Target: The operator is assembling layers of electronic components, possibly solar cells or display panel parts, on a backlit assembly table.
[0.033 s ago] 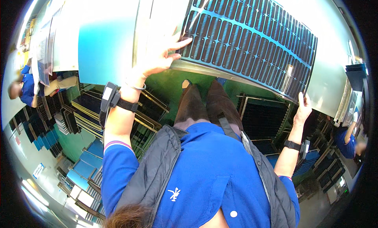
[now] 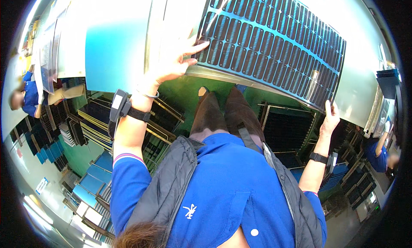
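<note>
A large panel (image 2: pixel 274 51) with rows of rounded black shapes on shiny blue lies over the pale table in front of me, its near edge slanting down to the right. My left hand (image 2: pixel 174 63) is at its near left corner, fingers spread; the index fingertip rests on the panel and the thumb sits by its edge. At the near right corner my right hand (image 2: pixel 329 118) pinches the edge between thumb and fingers. Part of that grip is hidden under the panel. Both wrists wear black straps with small devices.
A plain blue sheet (image 2: pixel 116 55) lies on the bright table at left. Racks of dark panels (image 2: pixel 285 128) stand below the table edge, with more racks (image 2: pixel 96 179) behind at left. Co-workers (image 2: pixel 30 96) are at the far left and far right (image 2: pixel 380 151).
</note>
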Demonstrator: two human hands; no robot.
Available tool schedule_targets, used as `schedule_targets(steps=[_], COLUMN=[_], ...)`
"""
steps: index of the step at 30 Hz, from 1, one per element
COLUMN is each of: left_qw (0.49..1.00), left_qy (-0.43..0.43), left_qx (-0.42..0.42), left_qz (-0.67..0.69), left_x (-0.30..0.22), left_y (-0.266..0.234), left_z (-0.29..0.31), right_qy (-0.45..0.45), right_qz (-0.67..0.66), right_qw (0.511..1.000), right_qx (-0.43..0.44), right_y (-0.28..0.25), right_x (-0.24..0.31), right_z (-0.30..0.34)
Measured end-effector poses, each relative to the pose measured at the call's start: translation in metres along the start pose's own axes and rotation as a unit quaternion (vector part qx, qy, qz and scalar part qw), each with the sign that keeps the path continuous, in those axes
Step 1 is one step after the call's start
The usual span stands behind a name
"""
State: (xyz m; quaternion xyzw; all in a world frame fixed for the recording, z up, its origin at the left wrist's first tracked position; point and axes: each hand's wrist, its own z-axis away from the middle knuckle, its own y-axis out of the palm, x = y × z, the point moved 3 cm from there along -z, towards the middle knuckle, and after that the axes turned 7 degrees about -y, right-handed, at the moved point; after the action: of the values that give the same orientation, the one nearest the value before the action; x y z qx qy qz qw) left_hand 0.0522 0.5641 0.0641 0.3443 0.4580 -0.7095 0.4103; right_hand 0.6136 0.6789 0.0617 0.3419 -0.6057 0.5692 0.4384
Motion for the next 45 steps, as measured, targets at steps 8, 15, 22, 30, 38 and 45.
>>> schedule_targets(steps=[8,15,22,30,38,45], left_qw=[0.95,0.959,0.965,0.97,0.933,0.907], left_qy=[-0.012,-0.012,-0.024,-0.043,-0.024,0.099], left_qx=[-0.039,-0.061,-0.079,-0.077,-0.132,-0.099], left_qz=[-0.308,-0.278,-0.248,-0.226,-0.334,-0.398], left_x=[-0.018,-0.023,-0.031,-0.031,-0.027,-0.104], left_y=[-0.003,-0.002,0.0,0.002,0.01,0.066], left_z=[0.003,0.0,-0.001,-0.002,0.011,-0.064], right_qy=[0.05,-0.315,-0.272,-0.315,-0.281,-0.319], right_qz=[-0.374,0.414,0.439,0.446,0.644,0.521], right_qw=[0.9,0.851,0.854,0.836,0.709,0.792], right_qx=[0.218,0.076,0.062,0.05,0.062,-0.017], right_y=[0.024,0.091,0.094,0.096,0.124,0.133], right_x=[0.083,0.059,0.045,0.041,0.082,0.04], right_z=[-0.087,-0.208,-0.211,-0.219,-0.199,-0.189])
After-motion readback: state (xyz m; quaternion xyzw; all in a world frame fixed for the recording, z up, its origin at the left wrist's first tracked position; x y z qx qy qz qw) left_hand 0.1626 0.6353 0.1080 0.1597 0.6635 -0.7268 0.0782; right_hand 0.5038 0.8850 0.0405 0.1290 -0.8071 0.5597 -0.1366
